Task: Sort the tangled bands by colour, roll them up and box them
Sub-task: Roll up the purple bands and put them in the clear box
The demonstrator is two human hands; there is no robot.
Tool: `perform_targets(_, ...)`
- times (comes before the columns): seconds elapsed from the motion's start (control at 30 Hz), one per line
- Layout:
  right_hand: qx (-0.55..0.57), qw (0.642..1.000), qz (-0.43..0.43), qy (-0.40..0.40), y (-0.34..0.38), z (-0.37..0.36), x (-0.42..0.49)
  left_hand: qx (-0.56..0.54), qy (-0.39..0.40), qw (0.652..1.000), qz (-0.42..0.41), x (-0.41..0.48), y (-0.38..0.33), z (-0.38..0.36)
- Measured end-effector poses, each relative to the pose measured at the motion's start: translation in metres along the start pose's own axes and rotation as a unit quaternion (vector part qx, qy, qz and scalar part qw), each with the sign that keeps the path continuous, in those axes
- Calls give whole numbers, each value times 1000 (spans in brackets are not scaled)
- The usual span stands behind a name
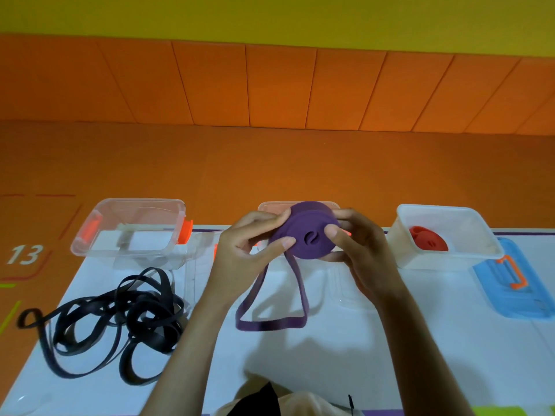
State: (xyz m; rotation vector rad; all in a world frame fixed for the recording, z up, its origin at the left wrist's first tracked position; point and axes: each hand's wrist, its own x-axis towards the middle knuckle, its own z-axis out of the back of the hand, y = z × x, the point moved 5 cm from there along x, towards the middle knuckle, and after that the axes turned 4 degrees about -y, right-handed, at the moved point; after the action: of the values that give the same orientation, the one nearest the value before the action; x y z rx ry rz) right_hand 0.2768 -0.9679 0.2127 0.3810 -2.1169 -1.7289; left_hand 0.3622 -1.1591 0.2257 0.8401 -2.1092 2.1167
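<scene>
Purple band (306,235) being rolled over the counter (390,355)

Both the left hand (249,250) and the right hand (357,250) are gripping it as a thick coil near the counter's far edge, its loose loop trailing down onto the middle.

Along the far edge of the white tabletop (390,355): clear rectangular plastic box (138,201) left, second clear plastic box (271,207) centre, translucent white plastic tub (474,229) right. In the tub, a rolled red rubber band (429,240). Right of the tub and nearer, a flat blue plastic lid (516,298). Before the left box, a tangle of black rubber bands (120,319). Before the centre box, a rolled purple rubber band (303,223) between left hand (249,244) and right hand (360,250), tail on the tabletop.
</scene>
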Motion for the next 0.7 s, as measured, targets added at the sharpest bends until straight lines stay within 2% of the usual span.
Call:
perform_targets(0.07, 17, 1000, -8, 5, -1, 1, -1, 8, 8, 1000, 3, 2, 0, 2)
perform_targets(0.13, 15, 1000, -12, 11, -2, 2, -4, 0, -22, 1000, 6, 4, 0, 3)
perform_targets(0.27, -95, 994, -23, 51, -6, 2, -7, -11, -80, 997, 16, 1, 2, 4)
perform_targets(0.43, -68, 998, 5, 11, 4, -2, -2, 41, -32, 999, -14, -2, 8, -4)
perform_targets(0.57, 4, 1000, -6, -23, 0, 2, -3, 23, 17, 999, 25, -2, 12, -4)
perform_targets(0.63, 43, 999, -20, -18, -5, -1, -5, -7, 6, 999, 31, -1, 10, -3)
perform_targets(0.7, 22, 999, -27, 1, -8, 1, -7, -23, -30, 999, 30, 0, 7, -2)
